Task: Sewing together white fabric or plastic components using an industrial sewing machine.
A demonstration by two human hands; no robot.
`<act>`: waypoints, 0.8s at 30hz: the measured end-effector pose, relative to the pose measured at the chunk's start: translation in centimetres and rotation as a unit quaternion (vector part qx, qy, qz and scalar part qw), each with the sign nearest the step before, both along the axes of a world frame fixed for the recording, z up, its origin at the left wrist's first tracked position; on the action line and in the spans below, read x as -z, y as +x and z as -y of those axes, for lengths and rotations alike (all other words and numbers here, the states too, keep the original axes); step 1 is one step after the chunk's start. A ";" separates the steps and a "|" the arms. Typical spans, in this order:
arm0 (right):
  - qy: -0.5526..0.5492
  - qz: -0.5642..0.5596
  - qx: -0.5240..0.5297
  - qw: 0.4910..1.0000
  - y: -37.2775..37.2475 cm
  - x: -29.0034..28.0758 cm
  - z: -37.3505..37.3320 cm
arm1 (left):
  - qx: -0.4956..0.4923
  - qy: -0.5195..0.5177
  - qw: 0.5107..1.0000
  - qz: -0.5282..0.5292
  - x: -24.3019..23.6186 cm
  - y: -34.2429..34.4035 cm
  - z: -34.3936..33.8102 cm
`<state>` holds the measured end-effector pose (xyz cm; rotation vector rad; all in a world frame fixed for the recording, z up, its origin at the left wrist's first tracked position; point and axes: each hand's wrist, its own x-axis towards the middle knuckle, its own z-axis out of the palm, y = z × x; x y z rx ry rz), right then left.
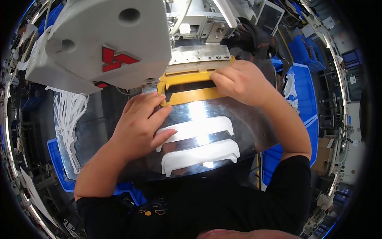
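Note:
A yellow flat frame (195, 95) with a long dark slot lies under the head of a grey-white sewing machine (107, 44). My right hand (238, 83) is closed on its right end, fingers curled in. At its left end my left hand (139, 121) rests its fingertips on the frame, fingers stretched and thumb apart. Nearer to me are two white curved fabric pieces: the farther piece (203, 126), partly behind my left thumb, and the nearer piece (201, 154). Behind the yellow frame sits a metal clamp plate (201, 55) of the machine.
White narrow strips (67, 127) are heaped at the left edge of the shiny metal table (250, 131). Blue bins (304, 89) with white scraps stand at the right. Another blue bin (55, 163) is below the left edge. A screen (269, 16) stands at the back.

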<state>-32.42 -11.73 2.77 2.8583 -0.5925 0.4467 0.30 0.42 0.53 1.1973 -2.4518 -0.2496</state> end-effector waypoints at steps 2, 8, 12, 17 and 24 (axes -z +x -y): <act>-0.045 0.023 0.009 0.999 0.1 -0.8 1.7 | -0.005 0.010 1.000 -0.005 -0.3 0.0 0.1; -0.002 0.161 0.035 0.986 0.8 -0.7 0.2 | -0.016 -0.008 1.000 0.009 -0.1 0.4 0.2; 0.291 0.104 0.047 0.950 0.4 -0.3 -2.7 | -0.018 -0.001 1.000 0.007 -0.1 0.2 0.2; 0.306 0.064 0.068 0.947 1.1 -0.5 -2.9 | -0.022 -0.005 1.000 0.011 0.0 0.0 0.1; 0.309 0.127 0.084 0.939 2.4 -0.1 0.4 | -0.015 -0.008 1.000 0.005 0.1 0.1 0.2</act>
